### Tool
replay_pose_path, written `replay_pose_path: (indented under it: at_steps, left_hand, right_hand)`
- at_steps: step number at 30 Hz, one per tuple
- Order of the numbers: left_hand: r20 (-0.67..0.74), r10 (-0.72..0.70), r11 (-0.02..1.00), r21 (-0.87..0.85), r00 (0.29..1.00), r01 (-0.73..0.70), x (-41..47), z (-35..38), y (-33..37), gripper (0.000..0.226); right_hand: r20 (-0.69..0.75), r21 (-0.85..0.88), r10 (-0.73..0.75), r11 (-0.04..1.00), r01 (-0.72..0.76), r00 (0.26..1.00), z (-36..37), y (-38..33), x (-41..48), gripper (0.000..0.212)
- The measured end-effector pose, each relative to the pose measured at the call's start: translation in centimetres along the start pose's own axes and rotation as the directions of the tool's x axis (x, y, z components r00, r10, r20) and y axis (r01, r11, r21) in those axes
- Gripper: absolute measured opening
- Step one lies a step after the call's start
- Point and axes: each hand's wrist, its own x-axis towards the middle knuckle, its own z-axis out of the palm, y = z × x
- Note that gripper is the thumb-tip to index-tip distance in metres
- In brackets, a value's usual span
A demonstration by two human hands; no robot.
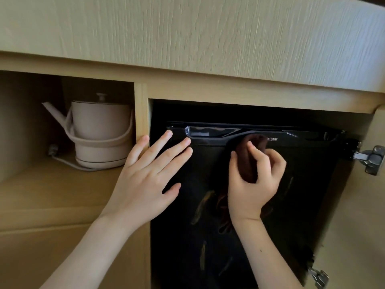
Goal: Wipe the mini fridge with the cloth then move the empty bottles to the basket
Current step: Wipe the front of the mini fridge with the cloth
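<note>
Head view: looks down and forward into a light wooden cabinet point(187, 88) with two openings side by side under a thick wooden top.
Mini fridge point(308, 184): black and glossy, set in the right opening with its door shut and facing the camera; a long recessed handle point(208, 132) runs along the top of the door, with small white lettering point(271, 139) just right of centre.
Cloth point(249, 161): dark brown and bunched into a wad, pressed against the fridge door just below the handle recess and beside the lettering; its upper end reaches the recess.
Right hand point(256, 184): fingers and thumb curled round the cloth, gripping it against the door.
Left hand point(150, 174): released and holding nothing; fingers straight and spread, tips lying flat on the upper left corner of the fridge door, little finger at the edge of the upright divider point(141, 113).
Door surface: blurred reflections of the hands and arms show in the gloss lower down.
Kettle point(100, 130): pale pink with lid and spout, standing on its base in the left opening; a light cord point(62, 159) trails off to its left.
Hinges: one metal hinge point(370, 159) on the cabinet's right wall level with the fridge top, another point(318, 278) near the lower right corner.
</note>
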Motion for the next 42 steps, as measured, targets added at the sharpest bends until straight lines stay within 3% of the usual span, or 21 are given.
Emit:
replay_pose_path:
  at_steps: [2, 4, 6, 8, 11, 14, 16, 18, 21, 25, 27, 31, 35, 38, 42]
  left_hand:
    - [0.016, 0.014, 1.0, 0.011, 1.0, -0.014, -0.1, 0.0, -0.2, 0.071]
    - [0.024, 0.011, 1.0, 0.028, 1.0, -0.012, 0.0, 0.0, -0.3, 0.072]
    - [0.03, 0.0, 1.0, 0.03, 1.0, -0.001, 0.1, -0.2, -0.2, 0.072]
    - [0.043, -0.006, 1.0, 0.021, 0.999, 0.005, 0.2, -0.4, 0.0, 0.074]
    - [0.056, -0.016, 1.0, 0.004, 0.998, 0.016, 0.3, -0.6, 0.0, 0.077]
    - [0.059, -0.027, 0.999, -0.02, 0.998, 0.028, 0.2, -0.7, 0.3, 0.079]
    - [0.061, -0.01, 1.0, -0.016, 0.998, 0.011, 0.1, -0.7, 0.2, 0.079]
    - [0.068, 0.001, 1.0, -0.002, 0.998, 0.0, 0.0, -0.6, 0.0, 0.081]
    - [0.07, 0.006, 1.0, -0.001, 0.998, -0.006, -0.1, -0.5, -0.2, 0.079]
    - [0.087, 0.015, 1.0, 0.0, 0.996, -0.015, 0.0, -0.9, -0.5, 0.074]
    - [0.1, 0.002, 1.0, -0.016, 0.995, -0.001, 0.1, -1.3, -0.4, 0.077]
    - [0.12, 0.005, 1.0, -0.02, 0.993, -0.003, 0.2, -1.6, -0.2, 0.081]
    - [0.104, 0.02, 1.0, -0.019, 0.994, -0.018, 0.1, -1.6, -0.6, 0.081]
    - [0.091, 0.025, 1.0, 0.002, 0.996, -0.025, -0.2, -1.4, -0.8, 0.078]
    - [0.088, 0.027, 0.999, 0.02, 0.996, -0.029, -0.3, -1.5, -1.0, 0.076]
  right_hand:
    - [0.141, 0.034, -0.161, 0.987, 0.158, 0.977, 0.3, -0.3, -1.5, 0.028]
    - [0.326, 0.074, -0.288, 0.957, 0.279, 0.901, -0.2, -0.2, -3.1, 0.029]
    - [0.436, 0.083, -0.331, 0.941, 0.329, 0.837, -1.5, 0.5, -3.6, 0.033]
    - [0.41, 0.045, -0.279, 0.957, 0.286, 0.868, -2.6, 1.2, -2.5, 0.036]
    - [0.223, -0.031, -0.168, 0.983, 0.179, 0.96, -2.8, 1.3, 0.6, 0.032]
    - [0.125, -0.01, -0.133, 0.991, 0.135, 0.983, -1.5, 0.3, 2.0, 0.028]
    - [0.137, 0.013, -0.16, 0.987, 0.16, 0.977, -0.7, -0.3, 1.2, 0.027]
    - [0.256, 0.061, -0.26, 0.966, 0.253, 0.931, -0.4, -0.2, -1.0, 0.027]
    - [0.449, 0.136, -0.412, 0.909, 0.395, 0.793, -1.2, 0.7, -4.5, 0.027]
    - [0.558, 0.174, -0.477, 0.868, 0.466, 0.679, -2.6, 1.6, -5.4, 0.027]
    - [0.551, 0.151, -0.424, 0.897, 0.415, 0.719, -2.7, 1.2, -4.2, 0.028]
    - [0.385, 0.133, -0.253, 0.967, 0.218, 0.888, -0.8, -0.8, -0.1, 0.03]
    - [0.358, 0.094, -0.224, 0.974, 0.204, 0.906, 0.5, -1.7, -0.3, 0.04]
    - [0.46, 0.136, -0.333, 0.943, 0.305, 0.823, -0.3, -0.7, -3.4, 0.04]
    - [0.63, 0.18, -0.485, 0.851, 0.493, 0.607, -2.6, 1.1, -5.8, 0.032]
